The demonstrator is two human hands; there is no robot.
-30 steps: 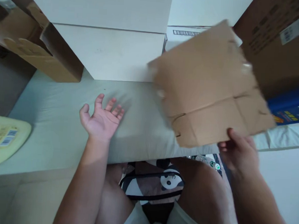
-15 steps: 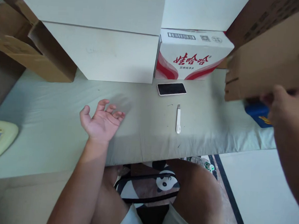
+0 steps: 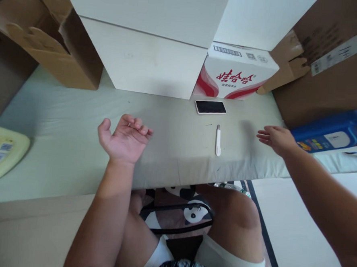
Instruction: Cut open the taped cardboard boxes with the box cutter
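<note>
Palm upward, fingers loosely curled, the left hand I watched remotely was open and empty, perhaps simply at rest. Between the hands lay the white cutter, handle toward the near edge, probably for easy pickup; the right hand hovered open, holding nothing, near the blue jug. Farther off I saw the phone flat on the pale cloth, likely set back for safety, just before the red-and-white carton

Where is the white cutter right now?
In the head view, the cutter lies right of centre on the cloth, just below the phone and left of the right hand.
</note>
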